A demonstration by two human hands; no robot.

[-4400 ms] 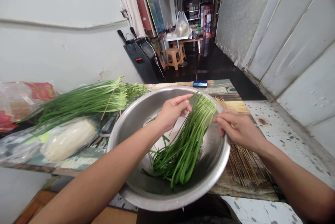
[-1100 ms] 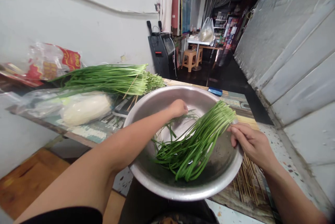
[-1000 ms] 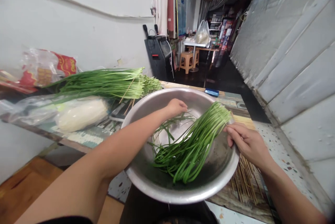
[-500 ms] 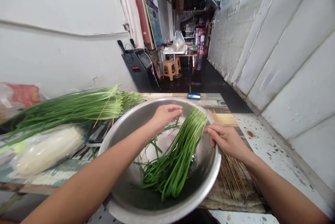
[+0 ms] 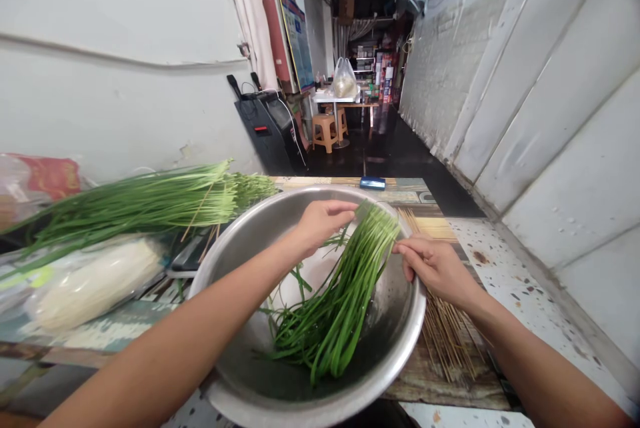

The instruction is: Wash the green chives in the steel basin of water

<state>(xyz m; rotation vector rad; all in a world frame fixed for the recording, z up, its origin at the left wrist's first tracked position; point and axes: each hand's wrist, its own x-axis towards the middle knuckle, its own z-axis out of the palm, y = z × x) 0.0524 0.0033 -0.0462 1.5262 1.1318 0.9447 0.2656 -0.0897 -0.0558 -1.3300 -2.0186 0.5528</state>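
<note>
The chives (image 5: 343, 301) lay in the basin (image 5: 406, 343), lower centre of the frame, pale ends up and to the right. The left hand (image 5: 323, 225) had its fingers narrowed at those ends; whether they gripped a stem, I could not tell. The right hand (image 5: 433, 265) pinched something too thin to make out at their right edge. Skewers (image 5: 450, 338) lay lower right, a second bunch (image 5: 150, 207) at left.
</note>
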